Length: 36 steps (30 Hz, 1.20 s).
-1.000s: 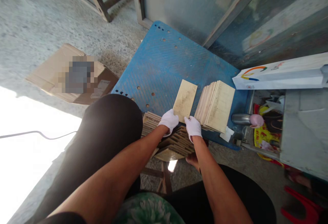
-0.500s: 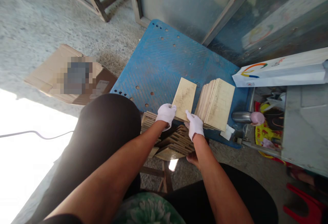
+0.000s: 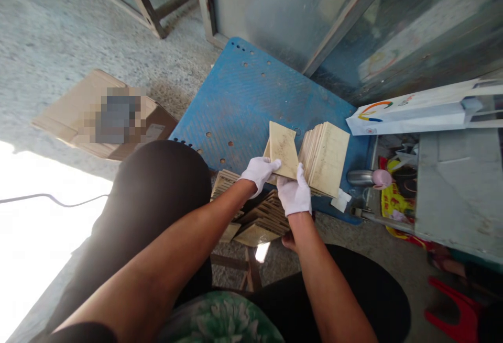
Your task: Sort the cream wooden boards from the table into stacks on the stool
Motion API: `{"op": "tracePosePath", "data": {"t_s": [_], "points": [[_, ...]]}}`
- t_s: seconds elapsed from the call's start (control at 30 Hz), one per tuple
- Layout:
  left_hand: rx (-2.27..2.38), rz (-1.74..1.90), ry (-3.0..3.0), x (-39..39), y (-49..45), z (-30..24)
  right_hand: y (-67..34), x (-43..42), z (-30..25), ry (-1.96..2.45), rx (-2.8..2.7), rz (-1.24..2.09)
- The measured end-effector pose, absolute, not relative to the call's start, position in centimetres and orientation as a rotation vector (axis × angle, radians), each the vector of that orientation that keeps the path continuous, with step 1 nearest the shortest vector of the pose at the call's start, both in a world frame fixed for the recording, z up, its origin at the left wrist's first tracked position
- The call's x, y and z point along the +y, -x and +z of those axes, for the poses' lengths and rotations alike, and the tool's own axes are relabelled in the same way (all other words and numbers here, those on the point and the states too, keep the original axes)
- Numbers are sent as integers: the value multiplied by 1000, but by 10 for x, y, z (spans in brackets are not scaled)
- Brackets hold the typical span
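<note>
A thin pale wooden board (image 3: 283, 148) with dark smudges is tilted between my two gloved hands, above the blue plastic surface. My left hand (image 3: 259, 173) grips its lower left corner, thumb on top. Around the lower right edge, my right hand (image 3: 294, 195) is closed with the thumb up along the side. The edge of another board shows underneath on the left; whether it is held too, I cannot tell. Just to the right leans a stack of similar boards (image 3: 330, 157). Below my hands, more wooden boards (image 3: 261, 230) lie in slanted rows.
The blue plastic surface (image 3: 236, 91) stretches ahead to a framed panel. A steel flask (image 3: 359, 177) with a pink lid and a white paper bag (image 3: 408, 115) are at right. A cardboard box (image 3: 63, 110) sits left, and a red stool (image 3: 451, 306) stands lower right.
The board has turned and tilted in my hands, with another board's edge now showing beneath. My right hand has shifted from the board's lower edge to its right corner. The view has shifted slightly.
</note>
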State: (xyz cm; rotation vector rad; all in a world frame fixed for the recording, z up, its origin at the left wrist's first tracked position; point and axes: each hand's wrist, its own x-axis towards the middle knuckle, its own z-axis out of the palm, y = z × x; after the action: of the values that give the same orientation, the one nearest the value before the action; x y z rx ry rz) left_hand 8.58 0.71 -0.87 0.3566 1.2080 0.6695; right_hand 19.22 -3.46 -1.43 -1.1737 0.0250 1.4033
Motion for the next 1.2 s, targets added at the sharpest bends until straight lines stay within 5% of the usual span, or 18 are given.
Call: {"op": "tracePosePath", "data": {"t_s": [0.33,0.63,0.83,1.2], "points": [[1353,516,-802,-18,-81,22,-193,-55,24,1290,42,1289],[1045,-8,-1573,-52,-39,91,-257,-117,90,1433,-446,1312],[1029,-163,-1710,-66,-15,89,-307,-162,122,1752,-757,1273],[1086,-329,-1959,-60,-29,68,-261,-160,123,2507,-2490,1033]]}}
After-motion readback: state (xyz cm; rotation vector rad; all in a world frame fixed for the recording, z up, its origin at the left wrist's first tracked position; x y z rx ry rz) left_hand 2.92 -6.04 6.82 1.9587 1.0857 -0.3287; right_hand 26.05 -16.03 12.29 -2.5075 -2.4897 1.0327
